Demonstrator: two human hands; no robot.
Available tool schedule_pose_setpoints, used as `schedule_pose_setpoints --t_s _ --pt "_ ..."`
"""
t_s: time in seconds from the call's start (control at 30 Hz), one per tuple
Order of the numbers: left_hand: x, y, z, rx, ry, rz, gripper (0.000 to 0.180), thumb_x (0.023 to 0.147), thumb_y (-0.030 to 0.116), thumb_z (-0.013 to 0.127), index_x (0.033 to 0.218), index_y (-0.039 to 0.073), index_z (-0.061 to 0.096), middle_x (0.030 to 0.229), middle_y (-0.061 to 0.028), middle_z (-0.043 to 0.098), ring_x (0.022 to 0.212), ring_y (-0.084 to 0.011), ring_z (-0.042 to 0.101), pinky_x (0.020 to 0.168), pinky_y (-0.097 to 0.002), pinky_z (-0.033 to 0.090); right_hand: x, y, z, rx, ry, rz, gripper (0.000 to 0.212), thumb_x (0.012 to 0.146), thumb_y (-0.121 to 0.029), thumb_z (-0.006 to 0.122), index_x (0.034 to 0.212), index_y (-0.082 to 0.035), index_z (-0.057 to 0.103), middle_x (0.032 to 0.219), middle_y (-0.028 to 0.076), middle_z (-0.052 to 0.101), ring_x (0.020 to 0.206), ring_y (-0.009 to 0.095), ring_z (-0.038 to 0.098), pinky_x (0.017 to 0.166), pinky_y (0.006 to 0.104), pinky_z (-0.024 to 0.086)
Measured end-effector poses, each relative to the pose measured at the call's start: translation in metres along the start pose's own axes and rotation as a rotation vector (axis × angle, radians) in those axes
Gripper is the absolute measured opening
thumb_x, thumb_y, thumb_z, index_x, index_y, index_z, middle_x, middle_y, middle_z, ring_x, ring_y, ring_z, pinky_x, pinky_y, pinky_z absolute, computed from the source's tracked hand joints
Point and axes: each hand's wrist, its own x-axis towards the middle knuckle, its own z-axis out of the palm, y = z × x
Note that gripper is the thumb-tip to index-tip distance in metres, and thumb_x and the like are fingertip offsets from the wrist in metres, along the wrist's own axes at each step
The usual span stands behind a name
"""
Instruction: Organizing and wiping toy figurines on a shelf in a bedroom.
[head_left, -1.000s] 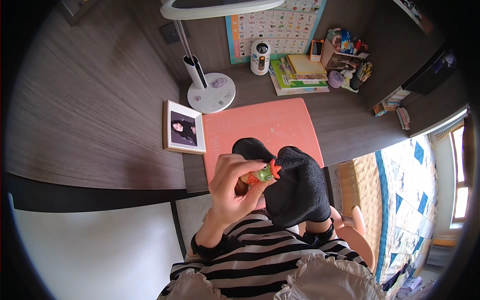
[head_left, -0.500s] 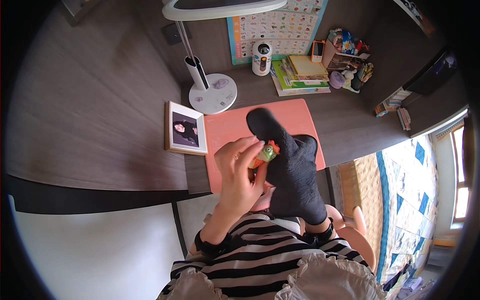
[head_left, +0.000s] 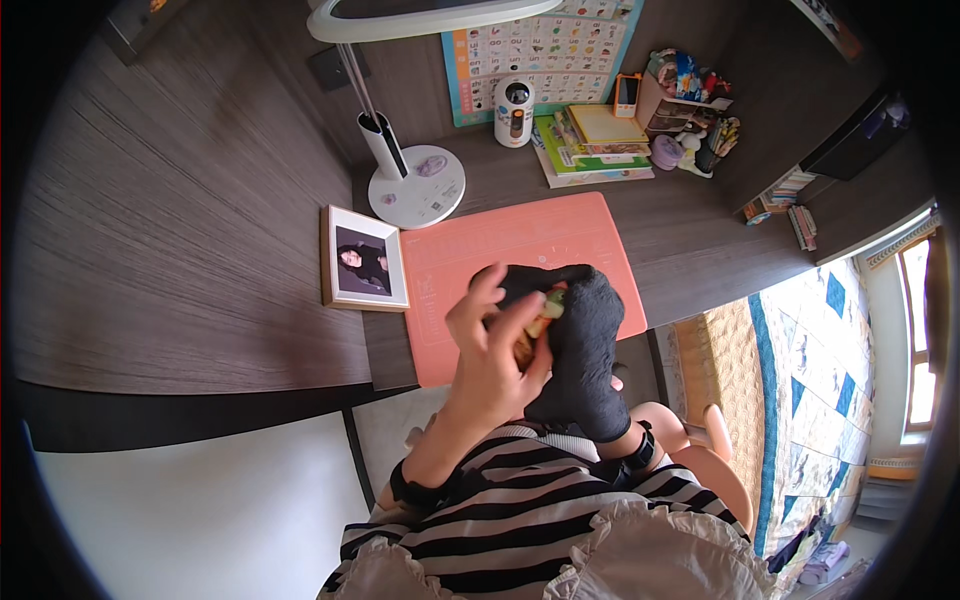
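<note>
Over the near side of the pink mat (head_left: 520, 228), a small green and orange toy (head_left: 552, 306) sits between the left hand (head_left: 488, 365) and a black cloth (head_left: 578, 392) that covers the right hand (head_left: 592, 322) down to the wrist (head_left: 628, 441). It could drop between the two if the thumb (head_left: 541, 362) eases off, since only a light pinch seems to steady it, and loose folds of cloth could catch it or push it askew. The left fingers (head_left: 516, 322) are nearly closed around the toy, one of them lifted away from it; with the blur, the exact contact is hard to judge. How far open the right fingers are cannot be told under the cloth, nor whether they have hold of anything. Farther out on the desk (head_left: 690, 260) stand a framed photo (head_left: 365, 262), a white lamp (head_left: 425, 200) and a stack of books (head_left: 605, 162), with a bed (head_left: 795, 370) off to the right
</note>
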Motion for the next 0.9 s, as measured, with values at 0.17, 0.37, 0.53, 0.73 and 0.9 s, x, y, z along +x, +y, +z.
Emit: schedule_pose_setpoints --t_s 0.17,0.37,0.53,0.73,0.9 --pt "-0.002 -0.002 0.001 -0.219 -0.123 -0.397 0.041 0.070 0.001 0.067 0.103 0.001 0.041 0.084 -0.0088 0.051 0.067 -0.0092 0.048 0.054 -0.0195 0.038 -0.002 0.012 0.012 0.133 0.272 0.003 0.056 0.034 -0.019 0.069 0.086 -0.003 0.056 0.083 0.013 0.050 0.082 0.031 0.051 0.071 0.0347 0.036" --pt "-0.007 -0.005 -0.008 -0.471 -0.029 -0.602 0.021 0.081 0.004 0.060 0.090 0.001 0.041 0.069 -0.0003 0.047 0.057 -0.0016 0.043 0.050 -0.0153 0.035 0.016 -0.007 -0.020 0.006 0.072 -0.193 0.054 0.032 -0.014 0.068 0.084 -0.004 0.057 0.075 0.006 0.053 0.078 0.026 0.053 0.068 0.0336 0.033" --pt "-0.002 -0.011 -0.009 -0.323 -0.148 -0.402 0.022 0.078 0.002 0.061 0.090 0.000 0.043 0.073 -0.0042 0.054 0.060 -0.0028 0.049 0.052 -0.0151 0.037 0.009 -0.002 -0.016 -0.074 -0.145 -0.203 0.047 0.035 -0.009 0.061 0.082 -0.006 0.059 0.084 0.010 0.050 0.081 0.030 0.043 0.071 0.0377 0.030" --pt "-0.003 -0.012 -0.010 -0.478 -0.025 -0.550 0.020 0.075 0.006 0.066 0.083 0.000 0.048 0.064 -0.0034 0.050 0.051 -0.0041 0.042 0.046 -0.0166 0.034 0.013 0.008 -0.016 -0.068 -0.215 -0.212 0.043 0.032 -0.009 0.065 0.075 -0.005 0.060 0.075 0.007 0.054 0.077 0.026 0.051 0.069 0.0355 0.031" --pt "0.002 -0.013 -0.009 -0.409 -0.107 -0.426 0.019 0.075 0.005 0.066 0.083 0.000 0.049 0.065 -0.0032 0.050 0.052 -0.0034 0.043 0.046 -0.0165 0.034 0.014 -0.005 -0.034 0.014 0.139 -0.294 0.026 0.035 -0.007 0.066 0.060 -0.006 0.061 0.072 0.007 0.057 0.076 0.023 0.054 0.068 0.0342 0.032"
